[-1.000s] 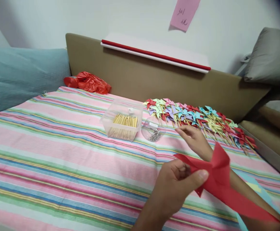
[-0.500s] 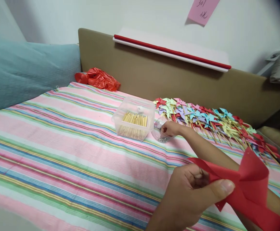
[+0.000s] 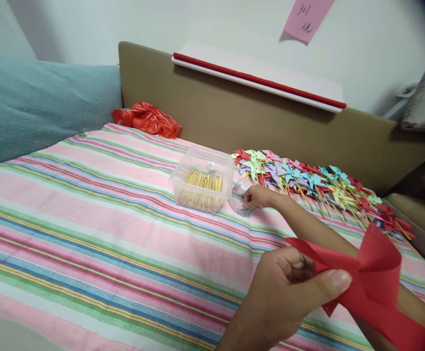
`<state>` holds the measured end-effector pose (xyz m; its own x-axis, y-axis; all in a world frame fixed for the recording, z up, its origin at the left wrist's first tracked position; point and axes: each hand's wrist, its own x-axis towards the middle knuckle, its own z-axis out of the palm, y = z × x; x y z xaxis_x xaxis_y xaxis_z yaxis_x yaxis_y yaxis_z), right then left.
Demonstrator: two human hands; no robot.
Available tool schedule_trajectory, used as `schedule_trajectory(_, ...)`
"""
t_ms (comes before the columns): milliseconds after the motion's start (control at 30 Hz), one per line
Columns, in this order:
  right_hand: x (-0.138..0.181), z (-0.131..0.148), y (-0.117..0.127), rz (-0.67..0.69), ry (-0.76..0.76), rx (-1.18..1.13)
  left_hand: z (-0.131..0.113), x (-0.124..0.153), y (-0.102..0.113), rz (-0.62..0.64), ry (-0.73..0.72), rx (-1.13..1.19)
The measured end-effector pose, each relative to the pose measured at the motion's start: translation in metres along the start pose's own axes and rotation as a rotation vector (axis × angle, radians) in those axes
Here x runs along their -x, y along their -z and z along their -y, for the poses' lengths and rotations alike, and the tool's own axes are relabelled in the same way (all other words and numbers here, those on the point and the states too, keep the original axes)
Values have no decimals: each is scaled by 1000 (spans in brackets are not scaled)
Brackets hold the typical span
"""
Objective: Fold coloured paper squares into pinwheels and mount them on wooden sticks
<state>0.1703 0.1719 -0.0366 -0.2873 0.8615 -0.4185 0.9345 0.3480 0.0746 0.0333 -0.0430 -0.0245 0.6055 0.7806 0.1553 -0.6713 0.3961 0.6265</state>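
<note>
My left hand (image 3: 285,292) pinches a red paper pinwheel (image 3: 369,273) between thumb and fingers, its blades folded toward the centre. The pinwheel overlaps my right forearm in the view. Farther forward, my right hand (image 3: 258,196) has its fingers drawn together over a clear round dish (image 3: 235,207). Small silvery pieces (image 3: 245,211), too tiny to make out singly, lie at the dish's near side. Whether the right fingertips grip one of them is hidden.
Left of the dish stands a clear plastic box (image 3: 183,183) of thin wooden sticks (image 3: 203,187). Several coloured pinwheels on sticks (image 3: 307,180) lie along the brown headboard (image 3: 271,112). A red plastic bag (image 3: 154,119) rests at the back left on the striped sheet (image 3: 125,243).
The view has shifted slightly. Both hands keep nearly the same places, the left on the red pinwheel and the right at the dish.
</note>
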Motion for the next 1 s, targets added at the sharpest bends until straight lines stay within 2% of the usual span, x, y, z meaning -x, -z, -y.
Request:
schedule_trajectory(433,0,-4,-7,-148,51,-27,-1,2,0,22,18,17)
schedule_trajectory(567,13,-6,6,-345,16,-95,-2,0,-1,-2,-3,19)
schedule_trajectory(667,58,-11,5,-569,-68,-178,-5,-4,4,-117,-59,-24)
schedule_trajectory(767,129,-17,-32,-684,-178,-269,-11,-11,12,-338,-136,-41)
schedule_trajectory(867,192,-16,-94,-655,-300,-383,-15,-16,18,-489,-196,-55)
schedule_trajectory(933,217,-9,-128,-595,-405,-452,-13,-19,18,-534,-214,-102)
schedule_trajectory(1000,227,-2,-149,-625,-501,-452,-9,-22,17,-542,-215,-143)
